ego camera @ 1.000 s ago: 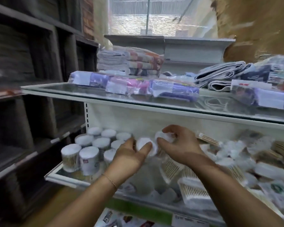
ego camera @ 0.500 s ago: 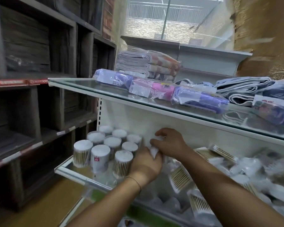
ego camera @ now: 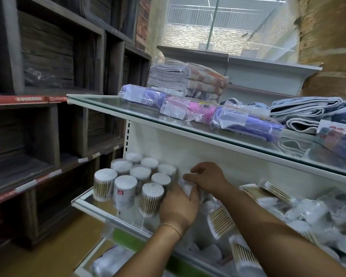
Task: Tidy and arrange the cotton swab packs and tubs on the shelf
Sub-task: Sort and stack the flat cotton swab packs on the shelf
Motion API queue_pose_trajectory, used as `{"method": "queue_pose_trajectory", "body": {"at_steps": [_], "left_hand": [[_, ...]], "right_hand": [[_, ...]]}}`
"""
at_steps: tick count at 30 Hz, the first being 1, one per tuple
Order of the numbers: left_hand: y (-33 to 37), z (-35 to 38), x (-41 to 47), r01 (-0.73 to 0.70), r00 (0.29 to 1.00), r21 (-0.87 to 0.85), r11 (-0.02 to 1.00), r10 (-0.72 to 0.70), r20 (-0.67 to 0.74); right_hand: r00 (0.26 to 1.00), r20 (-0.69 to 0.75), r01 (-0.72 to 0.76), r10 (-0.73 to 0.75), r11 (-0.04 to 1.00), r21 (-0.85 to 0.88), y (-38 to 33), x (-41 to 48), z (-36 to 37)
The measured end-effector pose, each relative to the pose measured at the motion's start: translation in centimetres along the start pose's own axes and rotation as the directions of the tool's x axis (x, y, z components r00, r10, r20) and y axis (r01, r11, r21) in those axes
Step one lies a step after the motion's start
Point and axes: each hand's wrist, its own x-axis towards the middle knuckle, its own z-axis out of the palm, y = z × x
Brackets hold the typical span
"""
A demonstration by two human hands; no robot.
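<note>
Several round cotton swab tubs (ego camera: 137,181) with white lids stand upright in a cluster at the left end of the glass shelf (ego camera: 92,203). Just right of the cluster, both hands hold one white-topped tub (ego camera: 185,185). My left hand (ego camera: 178,207) wraps it from the front and below. My right hand (ego camera: 206,179) grips it from above and behind. Most of this tub is hidden by the fingers. Loose swab packs (ego camera: 221,219) in clear plastic lie in a jumble to the right.
An upper glass shelf (ego camera: 108,103) overhangs the work area and carries purple and pink wrapped packs (ego camera: 188,110) and folded towels (ego camera: 186,80). Dark wooden crates (ego camera: 48,76) stand to the left. More packs fill the shelf's right side (ego camera: 312,214).
The view has shifted so the shelf sits further right. Both hands have moved down and left with the tub, bringing it beside the standing cluster.
</note>
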Motion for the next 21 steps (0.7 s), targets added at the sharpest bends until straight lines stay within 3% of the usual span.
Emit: {"method": "queue_pose_trajectory", "body": {"at_steps": [6, 10, 12, 14, 16, 18, 21], "left_hand": [[0.1, 0.4, -0.2, 0.057, 0.998, 0.106, 0.993, -0.055, -0.015], [0.3, 0.2, -0.8, 0.007, 0.999, 0.083, 0.997, -0.004, -0.046], [0.6, -0.1, -1.3, -0.009, 0.999, 0.215, 0.977, 0.019, -0.048], [1.2, -0.5, -2.0, -0.078, 0.987, 0.520, 0.851, 0.141, -0.082], [2.6, -1.3, -3.1, -0.196, 0.969, 0.712, 0.674, 0.244, 0.035], [2.8, -0.9, -3.2, -0.283, 0.952, 0.776, 0.563, 0.263, 0.156], [3.2, -1.0, -2.3, -0.301, 0.952, 0.763, 0.573, 0.227, 0.205]], "right_hand": [[1.000, 0.009, 0.003, -0.004, 0.999, 0.046, 0.3, 0.5, 0.5], [0.998, 0.064, -0.016, 0.013, 0.999, 0.039, 0.6, 0.5, 0.5], [0.996, 0.090, -0.006, 0.006, 1.000, 0.000, 0.6, 0.1, 0.1], [0.998, 0.067, 0.007, -0.005, 1.000, -0.029, 0.7, -0.3, -0.5], [0.999, 0.048, 0.020, -0.019, 1.000, -0.016, 0.9, -0.6, -1.2], [0.996, 0.074, 0.039, -0.042, 0.999, 0.032, 1.0, -0.8, -1.8], [0.988, 0.149, 0.045, -0.050, 0.998, 0.039, 0.6, -1.6, -2.5]]}}
